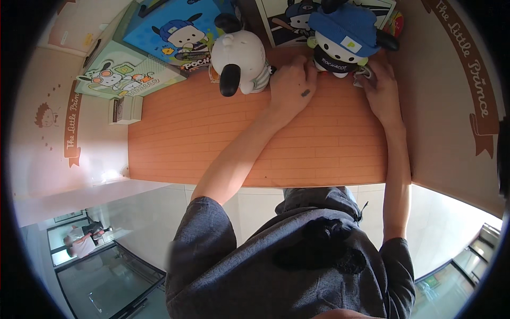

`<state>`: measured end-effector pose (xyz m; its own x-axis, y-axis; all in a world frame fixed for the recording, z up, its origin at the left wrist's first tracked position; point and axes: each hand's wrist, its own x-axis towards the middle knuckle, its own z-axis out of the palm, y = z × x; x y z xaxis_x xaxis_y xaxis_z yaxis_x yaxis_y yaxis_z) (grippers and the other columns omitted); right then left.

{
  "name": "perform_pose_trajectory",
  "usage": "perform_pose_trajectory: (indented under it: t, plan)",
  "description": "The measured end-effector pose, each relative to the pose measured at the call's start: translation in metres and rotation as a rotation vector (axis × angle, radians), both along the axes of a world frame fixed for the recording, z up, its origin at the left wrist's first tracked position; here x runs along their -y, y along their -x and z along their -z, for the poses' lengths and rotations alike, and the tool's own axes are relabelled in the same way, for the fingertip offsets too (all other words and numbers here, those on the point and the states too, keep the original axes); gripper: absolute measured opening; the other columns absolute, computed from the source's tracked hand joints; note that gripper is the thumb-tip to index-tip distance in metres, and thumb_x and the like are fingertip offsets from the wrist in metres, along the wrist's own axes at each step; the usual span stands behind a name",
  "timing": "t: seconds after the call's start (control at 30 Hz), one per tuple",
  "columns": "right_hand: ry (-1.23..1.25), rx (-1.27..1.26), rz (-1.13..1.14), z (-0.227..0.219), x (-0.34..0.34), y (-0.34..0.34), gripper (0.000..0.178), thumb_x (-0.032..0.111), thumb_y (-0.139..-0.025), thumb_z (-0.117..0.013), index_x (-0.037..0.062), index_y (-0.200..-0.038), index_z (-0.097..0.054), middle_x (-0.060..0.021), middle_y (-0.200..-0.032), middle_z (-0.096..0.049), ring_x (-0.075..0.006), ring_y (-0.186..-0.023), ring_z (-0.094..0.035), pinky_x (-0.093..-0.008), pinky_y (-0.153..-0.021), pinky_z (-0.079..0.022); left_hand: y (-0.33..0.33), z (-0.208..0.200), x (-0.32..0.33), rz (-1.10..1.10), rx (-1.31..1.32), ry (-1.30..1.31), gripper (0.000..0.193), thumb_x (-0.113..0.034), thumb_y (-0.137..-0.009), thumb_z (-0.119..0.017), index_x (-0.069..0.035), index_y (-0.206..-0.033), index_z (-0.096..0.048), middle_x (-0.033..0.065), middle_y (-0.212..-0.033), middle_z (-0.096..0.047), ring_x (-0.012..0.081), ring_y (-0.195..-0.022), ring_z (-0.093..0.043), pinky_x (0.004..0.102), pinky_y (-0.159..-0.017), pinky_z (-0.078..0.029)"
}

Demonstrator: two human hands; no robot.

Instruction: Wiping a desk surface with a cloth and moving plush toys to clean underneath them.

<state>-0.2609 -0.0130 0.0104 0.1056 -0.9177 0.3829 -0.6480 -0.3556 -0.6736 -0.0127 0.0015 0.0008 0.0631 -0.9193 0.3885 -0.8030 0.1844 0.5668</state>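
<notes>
My left hand (294,85) is on the wood-patterned shelf (228,138), between two dog figures, its fingers curled and their tips hidden. Close on its left stands a white dog figure (244,56) with black ears. To its right is another dog figure (340,40) in a blue cap and a dark neckerchief. Beside this capped figure's lower right, my right hand (381,87) is closed, thumb and fingers bent around a small whitish piece (363,77). Whether that piece is part of the figure I cannot tell.
At the back left stand a blue printed box (178,32) and a pale green one (130,74), with a small cream box (126,109) before them. A framed picture (273,24) leans behind the capped figure. Printed panels (446,106) wall both sides. A person (84,242) is far off, lower left.
</notes>
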Motion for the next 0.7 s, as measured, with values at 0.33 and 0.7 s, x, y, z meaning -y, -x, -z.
perform_pose_trajectory:
  t: [0.33,0.7]
  plan:
    - [-0.042,0.014,-0.033,-0.0095,-0.0023,-0.0010,0.037,0.001,-0.094,-0.074,0.0047,-0.131,-0.073,-0.0137,-0.122,-0.075,-0.0314,-0.107,-0.063,-0.0396,-0.096,-0.054,0.0002,-0.0050,-0.0020,0.004,0.000,-0.048,0.020,-0.022,-0.105,-0.060,-0.005,-0.104,-0.071,0.0190,-0.080,-0.077,0.0461,-0.071,-0.071,0.0508,-0.065,-0.055]
    - [0.015,0.002,-0.041,-0.0035,0.0001,-0.0001,0.036,0.001,-0.094,-0.075,0.0034,-0.130,-0.073,-0.0125,-0.118,-0.075,-0.0293,-0.104,-0.064,-0.0389,-0.095,-0.054,-0.0002,0.0031,0.0004,0.003,0.024,0.005,0.021,-0.023,-0.104,-0.060,-0.005,-0.105,-0.070,0.0192,-0.083,-0.077,0.0463,-0.072,-0.071,0.0508,-0.067,-0.056]
